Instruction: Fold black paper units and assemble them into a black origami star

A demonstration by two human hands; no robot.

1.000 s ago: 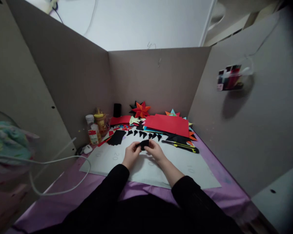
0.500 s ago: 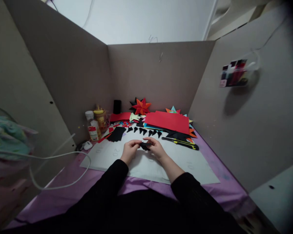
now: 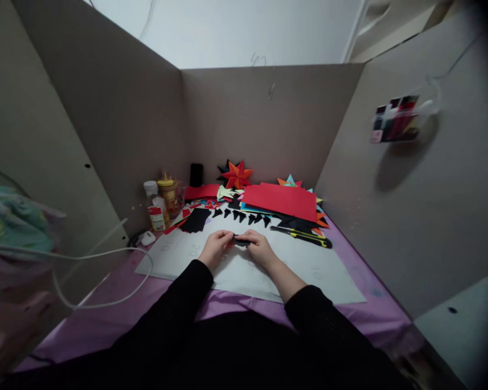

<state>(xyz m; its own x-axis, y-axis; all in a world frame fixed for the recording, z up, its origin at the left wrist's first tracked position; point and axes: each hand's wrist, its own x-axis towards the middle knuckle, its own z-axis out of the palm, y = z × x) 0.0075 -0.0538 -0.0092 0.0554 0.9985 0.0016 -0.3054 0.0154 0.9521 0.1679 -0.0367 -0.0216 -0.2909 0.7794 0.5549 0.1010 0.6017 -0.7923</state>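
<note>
Right hand fingers lowered onto black paper; sheet reads "20".

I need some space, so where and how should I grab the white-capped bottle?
Take the bottle around its body, below the cap, probably from the near side: it stands upright, with the grey panel to its left and the yellow-lidded jar close on its right.

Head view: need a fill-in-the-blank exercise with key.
The left hand and right hand hold a small piece coloured ____.
The large top sheet on the stack is ____.
The jar beside the white-capped bottle has a ____ lid.
Small dark pieces lie in a row on the numbered sheet, coloured ____.
Missing words: black; red; yellow; white.
</note>
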